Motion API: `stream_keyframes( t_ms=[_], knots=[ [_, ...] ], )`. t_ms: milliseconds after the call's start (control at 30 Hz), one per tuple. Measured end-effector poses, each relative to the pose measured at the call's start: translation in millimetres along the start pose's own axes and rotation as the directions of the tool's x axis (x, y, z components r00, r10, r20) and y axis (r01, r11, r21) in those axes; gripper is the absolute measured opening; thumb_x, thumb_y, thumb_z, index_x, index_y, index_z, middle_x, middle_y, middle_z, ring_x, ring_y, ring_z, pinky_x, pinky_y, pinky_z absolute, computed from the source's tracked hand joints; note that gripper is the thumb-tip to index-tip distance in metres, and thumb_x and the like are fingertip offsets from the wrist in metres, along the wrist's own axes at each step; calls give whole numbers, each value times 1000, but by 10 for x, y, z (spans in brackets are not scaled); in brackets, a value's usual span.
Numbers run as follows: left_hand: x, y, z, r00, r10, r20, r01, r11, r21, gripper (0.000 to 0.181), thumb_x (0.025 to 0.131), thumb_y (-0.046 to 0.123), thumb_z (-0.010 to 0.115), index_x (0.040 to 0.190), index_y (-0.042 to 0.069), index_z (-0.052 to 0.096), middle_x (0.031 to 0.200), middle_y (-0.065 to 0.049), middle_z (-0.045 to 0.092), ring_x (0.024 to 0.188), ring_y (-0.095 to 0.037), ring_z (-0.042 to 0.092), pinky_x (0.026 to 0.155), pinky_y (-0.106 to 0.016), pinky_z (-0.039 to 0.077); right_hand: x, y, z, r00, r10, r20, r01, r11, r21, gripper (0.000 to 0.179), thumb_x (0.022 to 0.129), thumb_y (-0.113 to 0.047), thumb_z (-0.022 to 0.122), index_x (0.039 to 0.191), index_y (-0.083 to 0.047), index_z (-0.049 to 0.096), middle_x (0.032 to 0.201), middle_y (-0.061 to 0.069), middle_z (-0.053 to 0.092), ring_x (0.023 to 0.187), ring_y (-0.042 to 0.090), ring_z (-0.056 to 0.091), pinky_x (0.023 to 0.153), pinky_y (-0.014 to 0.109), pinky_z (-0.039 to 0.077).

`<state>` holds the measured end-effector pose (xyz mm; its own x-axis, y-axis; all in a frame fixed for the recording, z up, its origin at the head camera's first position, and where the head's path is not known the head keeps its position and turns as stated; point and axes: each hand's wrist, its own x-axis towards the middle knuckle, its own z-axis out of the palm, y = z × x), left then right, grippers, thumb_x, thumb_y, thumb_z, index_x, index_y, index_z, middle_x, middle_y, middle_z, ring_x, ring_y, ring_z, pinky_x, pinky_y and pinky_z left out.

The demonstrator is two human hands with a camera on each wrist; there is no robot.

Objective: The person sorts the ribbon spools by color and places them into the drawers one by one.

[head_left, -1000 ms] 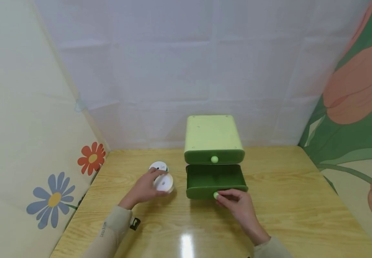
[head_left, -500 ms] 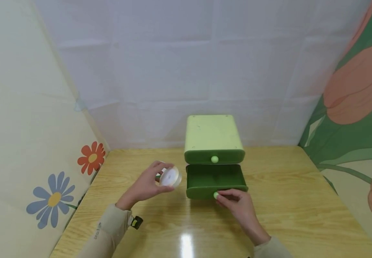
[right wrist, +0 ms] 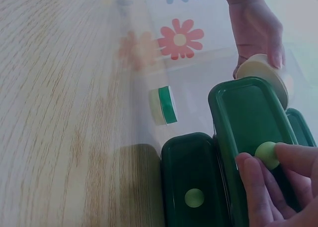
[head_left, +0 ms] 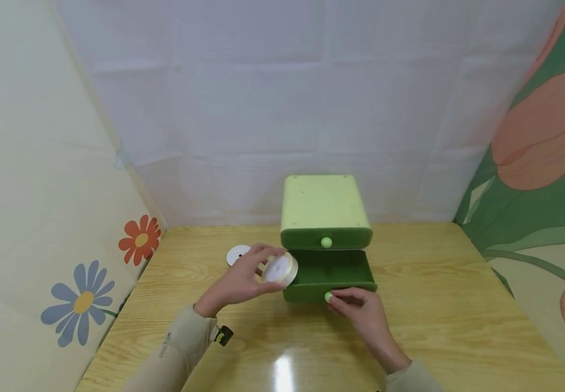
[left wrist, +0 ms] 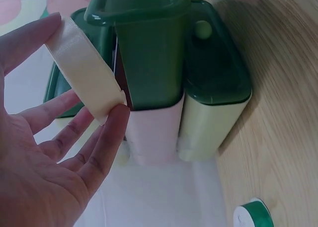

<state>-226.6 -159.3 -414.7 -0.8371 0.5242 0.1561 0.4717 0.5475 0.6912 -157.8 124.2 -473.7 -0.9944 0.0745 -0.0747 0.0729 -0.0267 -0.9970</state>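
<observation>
My left hand [head_left: 243, 277] grips a spool of cream satin ribbon [left wrist: 82, 63] by its edges, between thumb and fingers. The spool is held tilted, up off the table, at the left side of a pulled-out dark green drawer [head_left: 307, 294]. With thumb and fingertips, my right hand [head_left: 363, 316] pinches the round pale green knob [right wrist: 268, 155] of that drawer. It is the middle drawer of a light green and pink cabinet [head_left: 321, 201]; the drawers above and below it are closed. In the head view the drawer's inside shows bare green.
A second spool, white with green ribbon [right wrist: 168, 104], stands on the wooden table [head_left: 459, 305] left of the cabinet. White cloth [head_left: 243, 109] hangs behind, with flower-patterned cloths at both sides.
My left hand has picked the cream ribbon spool up off the table and carried it right to the drawer. The green ribbon spool stays behind. My right hand keeps its hold on the knob.
</observation>
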Motion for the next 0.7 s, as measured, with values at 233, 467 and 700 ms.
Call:
stream_keyframes(
  t_ms=[233,467,700],
  knots=[
    [70,53,95,999,43,15,-44,999,5,70,88,40,83,149,22,57,140,-5,55,115,-19,57,86,-34,58,6,3,-1,1000,-5,-3,5,1000,-5,18,86,6,79,104,5,77,99,18,77,80,21,76,77,32,65],
    [126,71,171,997,71,15,-71,997,28,63,91,44,79,147,23,60,140,-3,58,115,-17,59,87,-35,57,15,13,-5,1000,-10,3,10,1000,12,19,86,7,79,105,7,76,100,19,77,80,20,76,78,33,65],
    [168,47,253,996,93,2,-93,996,18,50,97,37,74,142,19,63,137,-5,62,115,-19,65,89,-39,61,25,24,-1,1000,-6,-7,6,1000,-4,18,86,6,79,104,6,77,100,18,77,80,20,76,76,31,65]
  ],
)
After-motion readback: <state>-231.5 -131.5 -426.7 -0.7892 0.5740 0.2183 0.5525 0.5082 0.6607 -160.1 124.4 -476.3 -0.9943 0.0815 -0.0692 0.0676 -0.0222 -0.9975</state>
